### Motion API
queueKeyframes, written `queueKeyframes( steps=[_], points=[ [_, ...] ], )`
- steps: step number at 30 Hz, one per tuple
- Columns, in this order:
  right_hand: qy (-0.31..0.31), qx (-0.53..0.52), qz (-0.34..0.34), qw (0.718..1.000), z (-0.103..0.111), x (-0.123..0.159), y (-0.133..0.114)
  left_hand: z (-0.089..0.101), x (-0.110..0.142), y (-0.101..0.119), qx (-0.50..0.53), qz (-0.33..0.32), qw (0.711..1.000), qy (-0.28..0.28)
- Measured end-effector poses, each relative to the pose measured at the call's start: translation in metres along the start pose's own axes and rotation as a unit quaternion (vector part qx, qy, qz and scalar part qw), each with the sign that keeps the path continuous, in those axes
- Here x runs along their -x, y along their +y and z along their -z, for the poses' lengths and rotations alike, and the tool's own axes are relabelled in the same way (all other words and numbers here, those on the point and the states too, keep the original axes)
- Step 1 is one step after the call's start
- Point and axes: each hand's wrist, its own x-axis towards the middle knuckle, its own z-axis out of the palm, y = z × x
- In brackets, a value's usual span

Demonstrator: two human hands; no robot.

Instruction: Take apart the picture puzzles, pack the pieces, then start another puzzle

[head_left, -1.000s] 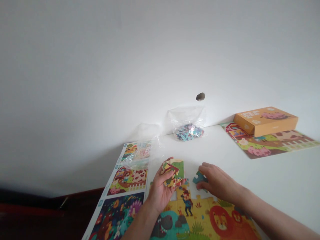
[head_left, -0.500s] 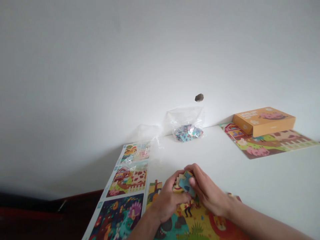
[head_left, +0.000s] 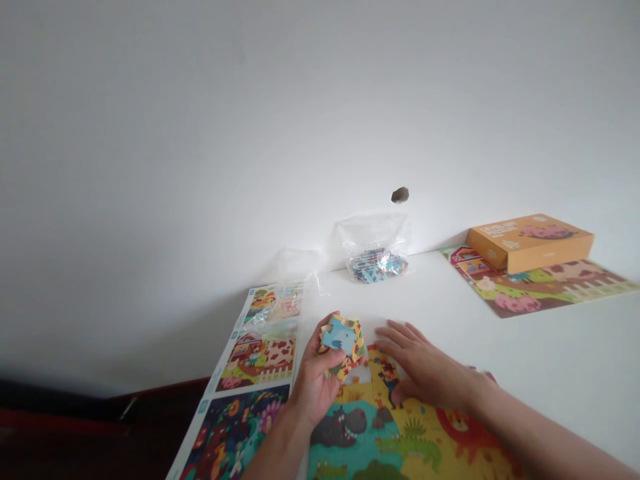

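My left hand (head_left: 320, 377) is closed on a small stack of puzzle pieces (head_left: 341, 337); the top one is light blue, and yellow and red ones show beneath it. The thumb presses the stack from the front. My right hand (head_left: 425, 367) lies palm down with fingers spread, over the upper part of a jigsaw puzzle (head_left: 370, 447). This puzzle shows a hippo in blue water, a green crocodile and a red-maned lion. Its right side is partly hidden under my right hand and forearm.
A printed picture sheet (head_left: 240, 393) runs along the table's left edge, with a crumpled clear bag (head_left: 280, 313) on it. By the wall stands a clear bag of puzzle pieces (head_left: 377, 260). An orange puzzle box (head_left: 535, 243) rests on a farm picture (head_left: 520, 301) at the right.
My hands have come apart. The left has moved slightly left with the stack of pieces, while the right has left the stack and flattened over the puzzle, uncovering the hippo.
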Motion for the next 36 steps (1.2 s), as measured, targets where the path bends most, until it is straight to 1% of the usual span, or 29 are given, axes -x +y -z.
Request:
queueKeyframes(
  steps=[2,4,7,10,15,17,22,24,26,28,29,31,33,35,36],
  points=[
    [0.008,0.007,0.011,1.0,0.006,-0.001,0.003,-0.002,0.001,-0.004,-0.003,0.025,1.0,-0.011],
    [0.017,0.007,0.001,1.0,0.007,-0.002,0.004,-0.003,0.0,-0.007,-0.002,0.042,0.999,-0.02],
    [0.026,-0.009,-0.032,0.999,0.003,-0.004,0.006,-0.004,-0.002,-0.01,-0.008,0.033,0.999,-0.021],
    [0.042,-0.025,-0.06,0.997,0.0,-0.007,0.006,-0.004,-0.004,-0.011,-0.015,0.02,1.0,-0.003],
    [0.07,-0.053,-0.087,0.992,-0.001,-0.008,-0.004,-0.003,-0.006,-0.009,-0.024,0.045,0.999,-0.014],
    [0.084,-0.067,-0.087,0.99,-0.001,-0.007,-0.009,-0.002,-0.006,-0.009,-0.022,0.048,0.998,-0.016],
    [0.11,-0.157,-0.057,0.98,0.001,-0.006,-0.017,-0.001,-0.006,-0.009,-0.017,0.044,0.999,-0.024],
    [0.126,-0.206,-0.066,0.968,0.002,-0.006,-0.017,-0.002,-0.006,-0.009,-0.018,0.045,0.999,-0.022],
    [0.136,-0.254,-0.089,0.953,0.001,-0.006,-0.016,-0.003,-0.005,-0.009,-0.018,0.046,0.999,-0.019],
    [0.129,-0.286,-0.102,0.944,-0.001,-0.007,-0.013,-0.004,-0.004,-0.008,-0.019,0.047,0.999,-0.018],
    [0.117,-0.29,-0.099,0.945,-0.002,-0.007,-0.012,-0.005,-0.004,-0.008,-0.019,0.047,0.999,-0.019],
    [0.081,-0.277,-0.072,0.955,-0.003,-0.007,-0.011,-0.005,-0.003,-0.008,-0.02,0.048,0.998,-0.02],
    [0.053,-0.232,-0.031,0.971,-0.003,-0.007,-0.012,-0.006,-0.003,-0.007,-0.022,0.049,0.998,-0.02],
    [0.043,-0.15,0.002,0.988,-0.002,-0.005,-0.017,-0.006,-0.004,-0.007,-0.023,0.05,0.998,-0.021],
    [0.043,-0.093,0.002,0.995,-0.002,-0.004,-0.021,-0.006,-0.004,-0.007,-0.023,0.049,0.998,-0.022]
  ],
)
